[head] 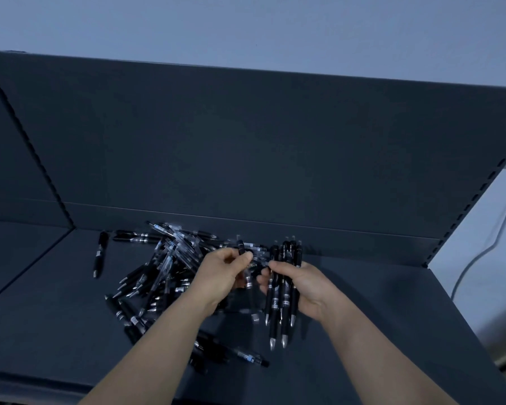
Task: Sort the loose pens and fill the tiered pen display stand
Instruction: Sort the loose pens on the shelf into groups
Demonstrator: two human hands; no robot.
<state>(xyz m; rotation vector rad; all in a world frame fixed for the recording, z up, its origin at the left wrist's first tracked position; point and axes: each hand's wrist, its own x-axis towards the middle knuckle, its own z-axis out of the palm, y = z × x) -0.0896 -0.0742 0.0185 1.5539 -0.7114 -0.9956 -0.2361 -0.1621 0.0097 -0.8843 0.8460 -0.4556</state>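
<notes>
Head view: our right hand clamps a bundle of pens; our left hand pinches one pen beside it. Light, stiff and slick, we judge; grip mid-barrel.

dark shelf, back panel, pale wall

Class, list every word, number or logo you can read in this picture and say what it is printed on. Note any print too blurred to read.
"G", probably: on the pale band of one pen in the bundle of black pens gripped by the right hand; blurred.
Single pen pinched by the left hand: band unreadable.
Pile of loose pens: labels too small and blurred.
Shelf: no text visible.
</notes>
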